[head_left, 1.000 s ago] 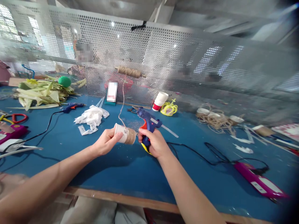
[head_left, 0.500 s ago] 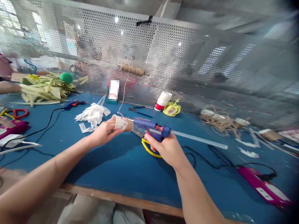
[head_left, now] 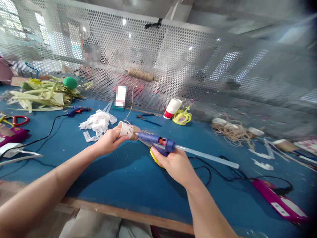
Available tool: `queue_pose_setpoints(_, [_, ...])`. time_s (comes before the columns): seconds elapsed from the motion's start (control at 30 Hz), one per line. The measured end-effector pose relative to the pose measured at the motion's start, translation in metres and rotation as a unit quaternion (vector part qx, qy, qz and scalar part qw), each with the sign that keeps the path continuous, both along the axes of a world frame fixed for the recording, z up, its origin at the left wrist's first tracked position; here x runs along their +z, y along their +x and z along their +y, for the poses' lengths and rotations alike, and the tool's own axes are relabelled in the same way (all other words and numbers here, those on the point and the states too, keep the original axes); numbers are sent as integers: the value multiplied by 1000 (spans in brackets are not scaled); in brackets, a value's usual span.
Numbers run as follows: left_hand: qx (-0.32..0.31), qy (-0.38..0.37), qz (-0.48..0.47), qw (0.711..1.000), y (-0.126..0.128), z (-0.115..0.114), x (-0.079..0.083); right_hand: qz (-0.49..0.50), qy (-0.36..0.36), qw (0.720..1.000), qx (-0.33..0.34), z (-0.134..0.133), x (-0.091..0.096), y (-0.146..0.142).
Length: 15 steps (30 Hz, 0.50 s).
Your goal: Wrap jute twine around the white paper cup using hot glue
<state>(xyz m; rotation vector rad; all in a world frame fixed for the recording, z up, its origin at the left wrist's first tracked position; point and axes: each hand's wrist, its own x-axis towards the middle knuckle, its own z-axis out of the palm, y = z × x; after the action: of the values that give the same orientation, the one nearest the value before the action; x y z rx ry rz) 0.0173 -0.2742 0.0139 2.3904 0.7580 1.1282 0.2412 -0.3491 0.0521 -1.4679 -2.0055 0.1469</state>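
Note:
My left hand (head_left: 110, 140) is closed around a white paper cup (head_left: 125, 130) lying sideways, its open rim toward the left. Brown twine (head_left: 135, 132) wraps the cup's base end, and a strand runs from the cup up to a twine spool (head_left: 140, 75). In my right hand (head_left: 174, 162) is a blue hot glue gun (head_left: 156, 140), fingers around its handle. Its nozzle meets or nearly meets the twine; I cannot tell which. A long clear glue stick (head_left: 208, 156) sticks out of its back. Yellow-handled scissors (head_left: 155, 158) lie partly hidden beneath it.
A perforated metal screen (head_left: 111, 43) borders the blue table's far side. Crumpled white plastic (head_left: 97, 122), pliers (head_left: 148, 119), stacked cups (head_left: 172, 107) and a yellow woven piece (head_left: 182, 116) lie beyond my hands. Right stand twine-wrapped cups (head_left: 231, 127) and a magenta power strip (head_left: 279, 200); left, another glue gun (head_left: 78, 111).
The glue gun and my right hand have shifted slightly left and down, the nozzle now lower along the twine. The cup has tilted a little. Another person's hand at the far left has gone from view.

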Motion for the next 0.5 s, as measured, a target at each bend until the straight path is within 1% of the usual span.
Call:
queue_pose_setpoints(0.13, [-9, -18, -6, 1000, 0, -3, 3, 0, 24, 1000, 8, 0, 0, -1])
queue_pose_setpoints(0.23, [-4, -51, -12, 999, 1, -5, 3, 7, 29, 999, 19, 0, -1, -1])
queue_pose_setpoints(0.37, [2, -86, -36, 996, 1, -7, 4, -15, 35, 999, 25, -1, -2, -1])
queue_pose_setpoints(0.5, [-3, -54, -22, 998, 1, -7, 5, -8, 51, 998, 37, 0, -2, 0])
